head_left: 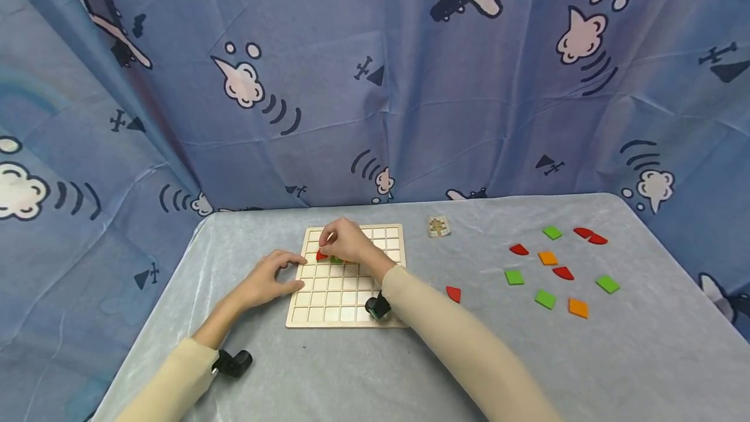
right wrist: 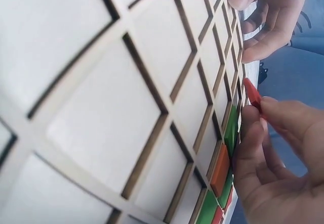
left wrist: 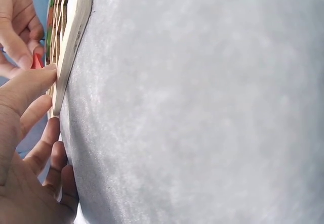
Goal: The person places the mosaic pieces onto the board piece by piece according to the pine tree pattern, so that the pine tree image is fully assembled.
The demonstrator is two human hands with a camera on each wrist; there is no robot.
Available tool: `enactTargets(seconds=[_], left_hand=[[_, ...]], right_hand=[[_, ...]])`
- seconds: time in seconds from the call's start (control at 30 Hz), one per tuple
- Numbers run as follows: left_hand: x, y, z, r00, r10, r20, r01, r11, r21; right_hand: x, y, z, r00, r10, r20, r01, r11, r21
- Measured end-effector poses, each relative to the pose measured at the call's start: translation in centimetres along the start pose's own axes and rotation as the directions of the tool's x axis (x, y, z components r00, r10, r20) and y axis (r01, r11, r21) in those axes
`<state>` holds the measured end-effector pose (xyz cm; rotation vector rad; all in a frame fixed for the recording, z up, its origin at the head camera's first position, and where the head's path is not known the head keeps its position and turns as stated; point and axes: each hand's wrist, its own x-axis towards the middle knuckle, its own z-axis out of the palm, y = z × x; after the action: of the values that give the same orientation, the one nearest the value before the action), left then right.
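A wooden grid board (head_left: 325, 299) lies on the cloth-covered table. Over its upper left part, my right hand (head_left: 349, 240) pinches a small red quarter-circle-like piece (right wrist: 253, 94) between thumb and fingers, tilted above the grid. Close by, a green tile (right wrist: 231, 131) and an orange tile (right wrist: 219, 170) sit in cells, with more green and red pieces partly hidden below them. My left hand (head_left: 265, 283) rests at the board's left side, its fingers spread and relaxed, fingertips touching the edge.
Right of the board lie several loose pieces: a red one (head_left: 454, 294) nearest, then green squares (head_left: 514, 277), orange squares (head_left: 578, 308) and red curved pieces (head_left: 563, 273). A small patterned card (head_left: 438, 226) is behind, to the board's right. A printed curtain (head_left: 328, 83) hangs behind the table.
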<state>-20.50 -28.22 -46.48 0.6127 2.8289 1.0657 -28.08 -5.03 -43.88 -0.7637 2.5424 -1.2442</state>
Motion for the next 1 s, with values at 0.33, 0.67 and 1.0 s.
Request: enactTargets(seconds=[0.33,0.67,1.0], left_hand=[[-0.04,0.11,-0.11,1.000,-0.015,0.002,0.015,1.000,0.009],[-0.06,0.38,-0.16,1.000,-0.014,0.004,0.014,1.000,0.012],[-0.07,0.47,-0.18,1.000,-0.011,0.003,0.011,1.000,0.007]], right_hand=[[0.14,-0.34,0.12,1.000,0.017,-0.003,-0.017,0.999,-0.040],[0.44,-0.34,0.14,1.000,0.029,0.003,-0.028,0.996,-0.080],[0.27,-0.42,0.01,1.000,0.025,0.013,-0.024,0.992,-0.123]])
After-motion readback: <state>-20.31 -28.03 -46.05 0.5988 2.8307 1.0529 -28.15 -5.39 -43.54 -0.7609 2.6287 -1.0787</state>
